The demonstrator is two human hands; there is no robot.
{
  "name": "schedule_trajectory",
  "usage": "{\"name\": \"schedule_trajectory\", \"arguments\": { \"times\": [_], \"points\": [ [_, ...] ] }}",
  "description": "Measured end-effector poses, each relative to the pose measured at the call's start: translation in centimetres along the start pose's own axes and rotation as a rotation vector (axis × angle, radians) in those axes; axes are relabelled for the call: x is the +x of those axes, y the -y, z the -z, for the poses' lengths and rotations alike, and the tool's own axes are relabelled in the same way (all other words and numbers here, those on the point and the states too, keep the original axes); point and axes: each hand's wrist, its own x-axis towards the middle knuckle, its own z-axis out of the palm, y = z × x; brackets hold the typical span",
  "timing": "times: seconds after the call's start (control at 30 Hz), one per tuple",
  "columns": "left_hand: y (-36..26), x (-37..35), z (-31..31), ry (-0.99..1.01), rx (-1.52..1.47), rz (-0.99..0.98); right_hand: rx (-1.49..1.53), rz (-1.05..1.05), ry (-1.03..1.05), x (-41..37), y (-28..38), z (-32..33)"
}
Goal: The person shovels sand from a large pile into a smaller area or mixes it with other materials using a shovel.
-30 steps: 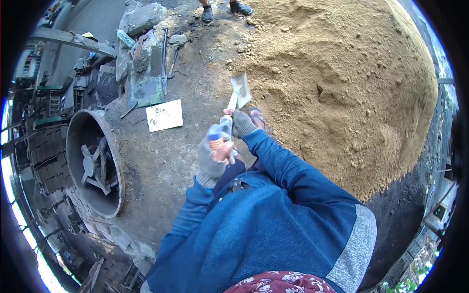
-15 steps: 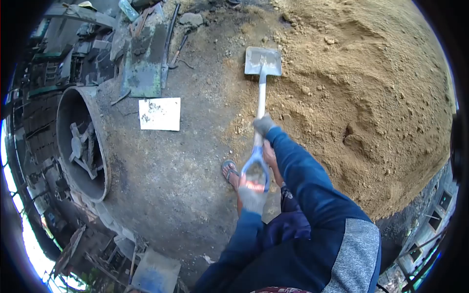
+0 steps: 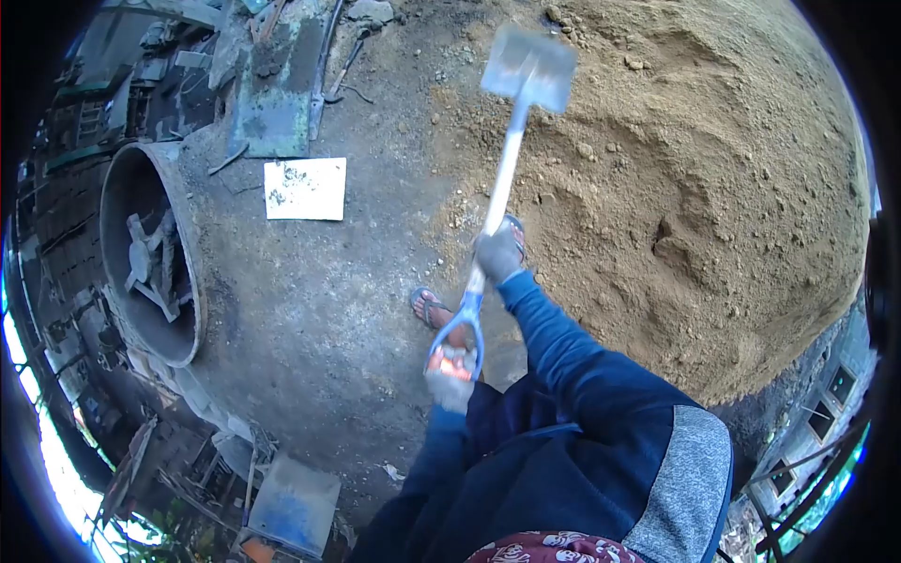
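A shovel [image 3: 505,176] with a flat metal blade, pale shaft and blue D-handle stretches away from me, its blade blurred over the near edge of a sand pile [image 3: 732,188]. My left hand [image 3: 450,373], in a grey glove with reddish fingers showing, is closed around the D-handle grip. Further up, my gloved right hand [image 3: 498,253] wraps around the lower shaft. No load of sand can be made out on the blurred blade. My sandalled feet stand on the ground under the shovel.
At the left stands a large round drum [image 3: 199,281] with a wooden frame inside. A white board [image 3: 324,192] lies on the dirt below a greenish metal sheet [image 3: 282,117]. A hammer [image 3: 349,66] rests beside that sheet. A stained panel [image 3: 298,502] is at lower left.
The shovel blade has swung up and to the right, while the handle end has shifted left. Both hands have moved with it, still gripping. One foot now shows beside my right hand.
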Motion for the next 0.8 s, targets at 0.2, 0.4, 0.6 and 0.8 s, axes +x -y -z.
{"name": "schedule_trajectory", "arguments": {
  "times": [0.2,0.4,0.6,0.8],
  "points": [
    [0.7,3.0,-5.1,-0.154,0.073,0.063,-0.975,0.369,0.302,7.9,-7.8,-1.4],
    [-3.6,-3.7,9.6,-0.294,0.016,0.116,-0.517,0.007,0.385,-5.6,-13.1,-6.0],
    [-4.1,-6.0,8.1,-0.284,0.129,0.103,-0.059,-0.192,-0.001,-9.5,-10.3,-3.4],
    [-2.0,-2.2,5.2,-0.082,0.15,0.144,0.195,-0.127,-0.18,-6.5,-6.9,1.9]
  ]
}}
